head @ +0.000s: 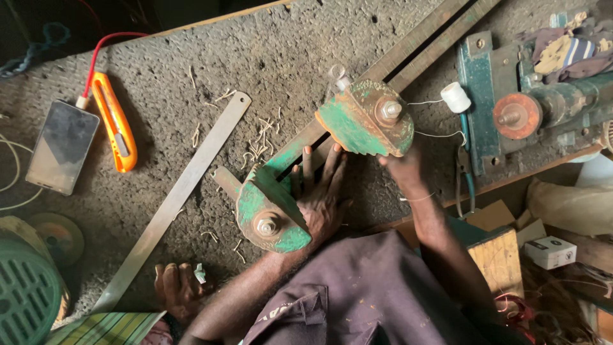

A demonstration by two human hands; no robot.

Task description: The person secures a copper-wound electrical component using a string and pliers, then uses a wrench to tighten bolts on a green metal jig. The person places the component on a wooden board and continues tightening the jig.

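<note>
Left hand (322, 191): grip spread, fingers flat and splayed on the surface (159, 70), lying between the two green cheeks of a worn wooden jig. Right hand (402, 167): it meets the underside of the upper green cheek (364, 124); whether the grip is closed on it cannot be told, the fingers being hidden behind the cheek. The lower green cheek (271, 211) sits just beside the left wrist; each cheek carries a bolt and nut. A long grooved rail (415, 48) runs diagonally under both cheeks. A thread spool (456, 97) stands near the upper cheek, thread trailing from it. Further left lie a steel rule (179, 195), an orange utility knife (115, 124) and a phone (62, 147). Wood slivers litter the surface.
</note>
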